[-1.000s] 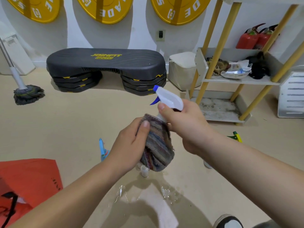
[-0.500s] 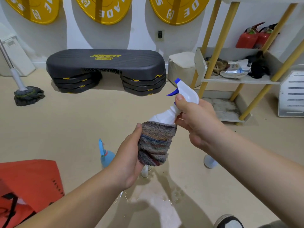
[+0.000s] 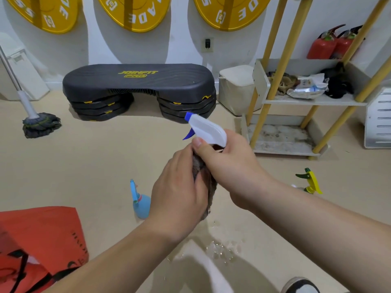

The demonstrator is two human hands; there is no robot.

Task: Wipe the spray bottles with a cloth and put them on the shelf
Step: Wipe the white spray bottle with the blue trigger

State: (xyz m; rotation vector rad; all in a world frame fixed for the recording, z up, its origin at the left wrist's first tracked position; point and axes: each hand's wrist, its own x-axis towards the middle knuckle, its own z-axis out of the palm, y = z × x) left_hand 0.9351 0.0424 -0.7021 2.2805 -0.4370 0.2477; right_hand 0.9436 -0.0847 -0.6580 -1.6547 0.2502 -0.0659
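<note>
likely light and wet-slippery, the spray bottle (image 3: 208, 130) hangs above the floor (image 3: 105, 166) near the shelf (image 3: 281, 140); right hand (image 3: 230, 163) grips its neck, the surest hold; left hand (image 3: 179, 193) clasps the cloth (image 3: 204, 176) round its body.

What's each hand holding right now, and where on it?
Both busy: right hand grips the white spray bottle at its neck, just under the trigger head; left hand holds the cloth, wrapped round the bottle below.
</note>
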